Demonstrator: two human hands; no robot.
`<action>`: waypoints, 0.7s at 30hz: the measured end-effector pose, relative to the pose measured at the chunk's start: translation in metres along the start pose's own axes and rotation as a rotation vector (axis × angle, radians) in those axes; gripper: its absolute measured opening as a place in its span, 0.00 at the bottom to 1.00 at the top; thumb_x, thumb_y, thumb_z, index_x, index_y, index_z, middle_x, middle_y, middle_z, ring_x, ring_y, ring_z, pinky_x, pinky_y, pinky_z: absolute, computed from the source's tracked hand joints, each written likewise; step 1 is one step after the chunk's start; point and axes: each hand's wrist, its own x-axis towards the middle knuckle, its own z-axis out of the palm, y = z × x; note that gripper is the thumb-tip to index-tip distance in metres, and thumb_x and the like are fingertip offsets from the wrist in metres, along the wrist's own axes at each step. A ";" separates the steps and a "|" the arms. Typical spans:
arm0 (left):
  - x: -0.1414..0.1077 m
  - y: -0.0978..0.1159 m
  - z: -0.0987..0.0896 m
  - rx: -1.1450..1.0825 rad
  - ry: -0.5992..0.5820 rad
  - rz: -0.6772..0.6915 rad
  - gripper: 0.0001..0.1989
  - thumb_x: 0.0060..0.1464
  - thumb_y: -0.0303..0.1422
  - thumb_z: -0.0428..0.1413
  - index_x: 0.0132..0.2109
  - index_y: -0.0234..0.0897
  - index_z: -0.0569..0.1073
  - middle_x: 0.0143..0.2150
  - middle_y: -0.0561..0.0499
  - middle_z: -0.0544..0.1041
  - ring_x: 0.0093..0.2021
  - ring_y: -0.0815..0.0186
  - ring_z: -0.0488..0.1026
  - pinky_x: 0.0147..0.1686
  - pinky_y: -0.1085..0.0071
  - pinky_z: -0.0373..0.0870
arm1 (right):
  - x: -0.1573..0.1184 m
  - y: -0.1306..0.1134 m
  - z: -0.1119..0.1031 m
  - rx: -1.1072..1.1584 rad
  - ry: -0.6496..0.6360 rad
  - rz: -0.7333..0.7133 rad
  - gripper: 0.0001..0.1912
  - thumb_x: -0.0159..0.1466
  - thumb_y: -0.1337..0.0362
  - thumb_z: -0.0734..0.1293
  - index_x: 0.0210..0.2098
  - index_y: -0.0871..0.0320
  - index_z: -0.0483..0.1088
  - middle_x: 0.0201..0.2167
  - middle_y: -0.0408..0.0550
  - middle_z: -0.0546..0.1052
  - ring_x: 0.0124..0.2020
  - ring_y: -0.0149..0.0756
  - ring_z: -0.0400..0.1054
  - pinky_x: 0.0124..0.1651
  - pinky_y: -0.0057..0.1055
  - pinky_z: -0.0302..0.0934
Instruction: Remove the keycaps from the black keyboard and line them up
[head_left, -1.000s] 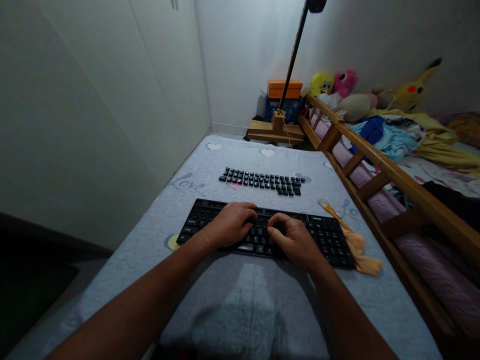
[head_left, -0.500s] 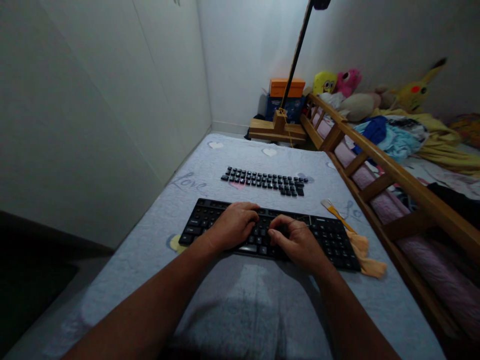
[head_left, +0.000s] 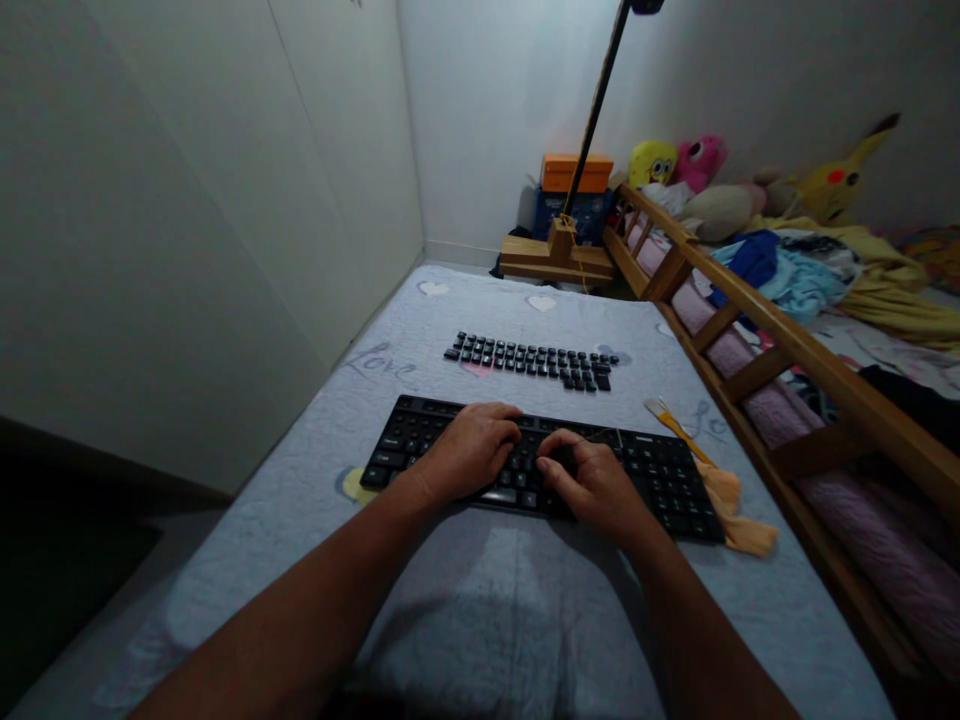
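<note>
A black keyboard (head_left: 390,440) lies across the cloth-covered surface (head_left: 480,600). My left hand (head_left: 476,447) rests over its middle-left keys, fingers curled down; whether they hold anything is hidden. To the right, my right hand (head_left: 585,470) is over the keyboard with thumb and forefinger brought close together; anything between the tips is too small to make out. A thin wire-like tool (head_left: 619,437) shows beside that hand, over the keyboard's top edge. Behind the keyboard, loose black keycaps (head_left: 531,358) lie in rows.
A brush (head_left: 675,428) and an orange cloth (head_left: 742,530) lie at the keyboard's right. A wooden bed rail (head_left: 810,365) runs along the right side, with plush toys beyond. A wooden stand (head_left: 559,255) with a dark pole is at the far end, and a pale cabinet is at left.
The view has shifted very slightly. Both hands stay in nearly the same place on the keyboard.
</note>
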 end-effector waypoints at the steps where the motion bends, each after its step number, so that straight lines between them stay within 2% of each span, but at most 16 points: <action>1: 0.000 0.000 0.000 -0.001 -0.001 -0.002 0.10 0.55 0.25 0.53 0.39 0.37 0.78 0.55 0.45 0.76 0.55 0.57 0.72 0.56 0.58 0.67 | 0.000 0.000 0.000 -0.004 -0.003 0.002 0.05 0.63 0.62 0.63 0.34 0.56 0.69 0.22 0.40 0.71 0.24 0.32 0.64 0.30 0.28 0.56; 5: 0.000 0.001 0.000 -0.006 -0.002 0.004 0.09 0.55 0.25 0.53 0.39 0.37 0.78 0.54 0.45 0.76 0.54 0.57 0.72 0.56 0.58 0.67 | 0.000 0.004 0.001 -0.037 -0.014 -0.041 0.04 0.61 0.65 0.65 0.36 0.56 0.69 0.27 0.42 0.73 0.28 0.33 0.66 0.35 0.30 0.59; 10: -0.001 0.001 0.001 -0.012 0.008 0.005 0.09 0.56 0.26 0.54 0.40 0.37 0.78 0.54 0.45 0.76 0.54 0.57 0.72 0.56 0.58 0.67 | 0.002 0.014 0.004 -0.046 0.026 -0.113 0.07 0.59 0.70 0.66 0.38 0.56 0.71 0.37 0.47 0.75 0.38 0.37 0.69 0.43 0.33 0.62; 21: 0.000 0.000 0.003 -0.034 0.009 0.003 0.10 0.57 0.27 0.53 0.41 0.37 0.79 0.54 0.45 0.75 0.54 0.57 0.72 0.56 0.59 0.67 | 0.000 0.015 0.008 0.013 0.033 -0.155 0.07 0.59 0.70 0.66 0.37 0.58 0.73 0.35 0.48 0.77 0.36 0.37 0.71 0.41 0.33 0.65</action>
